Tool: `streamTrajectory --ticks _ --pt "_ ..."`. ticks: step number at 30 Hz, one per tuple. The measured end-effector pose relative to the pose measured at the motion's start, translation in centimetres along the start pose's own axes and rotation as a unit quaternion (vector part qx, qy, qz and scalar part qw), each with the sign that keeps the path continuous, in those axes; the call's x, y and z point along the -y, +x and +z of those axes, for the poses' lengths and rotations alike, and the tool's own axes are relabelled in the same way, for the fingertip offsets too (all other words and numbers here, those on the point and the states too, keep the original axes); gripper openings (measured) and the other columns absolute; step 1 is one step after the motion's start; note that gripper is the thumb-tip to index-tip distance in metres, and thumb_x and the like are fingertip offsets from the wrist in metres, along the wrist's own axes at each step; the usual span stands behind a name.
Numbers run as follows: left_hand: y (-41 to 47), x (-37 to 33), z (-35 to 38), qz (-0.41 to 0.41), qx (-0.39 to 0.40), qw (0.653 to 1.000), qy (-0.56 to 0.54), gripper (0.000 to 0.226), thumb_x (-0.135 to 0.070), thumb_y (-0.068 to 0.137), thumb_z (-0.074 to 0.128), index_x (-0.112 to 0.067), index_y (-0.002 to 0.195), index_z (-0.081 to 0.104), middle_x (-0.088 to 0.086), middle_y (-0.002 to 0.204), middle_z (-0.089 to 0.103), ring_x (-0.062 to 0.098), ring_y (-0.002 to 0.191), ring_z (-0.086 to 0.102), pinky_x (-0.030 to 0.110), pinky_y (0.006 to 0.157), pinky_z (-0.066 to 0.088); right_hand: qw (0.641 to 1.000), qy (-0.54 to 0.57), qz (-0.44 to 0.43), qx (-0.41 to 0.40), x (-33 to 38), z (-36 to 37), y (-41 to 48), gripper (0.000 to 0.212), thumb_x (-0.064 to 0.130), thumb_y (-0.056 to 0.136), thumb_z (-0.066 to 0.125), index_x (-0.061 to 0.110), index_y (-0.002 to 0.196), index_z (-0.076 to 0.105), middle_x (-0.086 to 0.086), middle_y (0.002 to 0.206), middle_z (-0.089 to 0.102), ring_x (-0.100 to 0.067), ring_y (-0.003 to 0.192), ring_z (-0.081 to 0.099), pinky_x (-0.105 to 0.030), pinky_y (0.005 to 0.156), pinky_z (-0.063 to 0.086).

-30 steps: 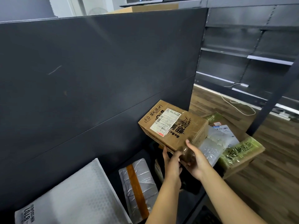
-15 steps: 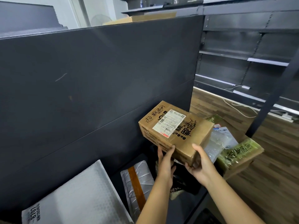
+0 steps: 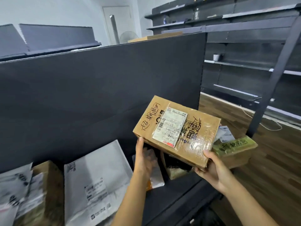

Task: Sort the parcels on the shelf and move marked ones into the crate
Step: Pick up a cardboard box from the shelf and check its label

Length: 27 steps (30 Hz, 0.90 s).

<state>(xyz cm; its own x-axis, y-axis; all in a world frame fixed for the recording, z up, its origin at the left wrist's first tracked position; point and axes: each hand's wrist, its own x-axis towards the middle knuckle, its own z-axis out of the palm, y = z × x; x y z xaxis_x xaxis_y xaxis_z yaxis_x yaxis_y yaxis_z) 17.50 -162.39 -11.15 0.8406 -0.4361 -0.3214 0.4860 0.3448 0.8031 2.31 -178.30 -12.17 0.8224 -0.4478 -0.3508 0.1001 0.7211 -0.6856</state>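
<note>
A brown cardboard box (image 3: 177, 129) with black handwriting, clear tape and a white shipping label is held tilted in the air above the dark shelf (image 3: 175, 198). My left hand (image 3: 144, 159) holds its near left corner, thumb on the edge. My right hand (image 3: 211, 167) grips its near right corner, thumb on top and fingers underneath. To the right, lower down, a cardboard crate (image 3: 239, 156) holds a green-taped marked parcel (image 3: 234, 145) and white-labelled parcels.
On the shelf lie a large white mailer (image 3: 96, 181), a brown box (image 3: 48, 190) and more white bags at the left, plus a grey bag with an orange stripe (image 3: 156, 176). A dark back panel rises behind. Wooden floor and empty dark racks fill the right.
Both hands lifted the box off the shelf stack and moved to its near corners. The camera view rose and widened, revealing more parcels at the left.
</note>
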Motion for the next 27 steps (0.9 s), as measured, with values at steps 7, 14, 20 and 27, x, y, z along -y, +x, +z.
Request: streamTrajectory --ticks 7,14,20,27 --pt "-9.6 -0.3 -3.4 0.062 -0.038 0.997 -0.011 0.106 -0.065 0.052 0.069 -0.017 0.140 0.034 0.014 0.123 0.057 0.030 0.107 0.058 0.040 0.079 0.051 0.996 -0.034 0.040 0.077 -2.4 -1.1 -6.5 0.129 0.036 0.019 0.095 0.021 0.136 0.043 -0.010 0.114 0.065 -0.025 0.098 0.057 -0.037 0.072 0.047" --pt "-15.2 -0.2 -7.4 0.105 -0.024 0.994 0.004 0.090 -0.055 0.063 0.067 -0.015 0.138 0.038 0.019 0.130 0.057 0.026 0.101 0.064 0.036 0.077 0.053 0.979 -0.138 0.039 0.144 -3.5 0.3 -11.1 0.077 0.051 0.051 0.081 0.037 0.119 0.048 0.004 0.114 0.065 -0.021 0.105 0.060 -0.048 0.088 0.044" --pt "-17.5 0.3 -8.3 0.112 0.050 0.991 0.053 0.115 -0.054 0.043 0.084 -0.016 0.139 0.033 0.004 0.118 0.058 0.013 0.096 0.065 0.033 0.089 0.050 0.978 -0.149 -0.066 0.127 -2.0 1.5 -11.2 0.082 0.038 0.059 0.082 0.023 0.132 0.049 -0.010 0.123 0.064 -0.026 0.109 0.064 -0.035 0.071 0.056" --pt "-17.1 -7.4 -11.0 0.112 0.124 0.956 0.243 0.119 -0.086 0.045 0.064 -0.035 0.146 0.024 -0.006 0.149 0.039 0.021 0.135 0.040 0.053 0.114 0.026 0.965 -0.194 -0.096 0.149 0.1 3.5 -12.1 0.102 0.042 0.036 0.089 0.015 0.128 0.054 -0.014 0.115 0.068 -0.027 0.096 0.069 -0.035 0.069 0.054"
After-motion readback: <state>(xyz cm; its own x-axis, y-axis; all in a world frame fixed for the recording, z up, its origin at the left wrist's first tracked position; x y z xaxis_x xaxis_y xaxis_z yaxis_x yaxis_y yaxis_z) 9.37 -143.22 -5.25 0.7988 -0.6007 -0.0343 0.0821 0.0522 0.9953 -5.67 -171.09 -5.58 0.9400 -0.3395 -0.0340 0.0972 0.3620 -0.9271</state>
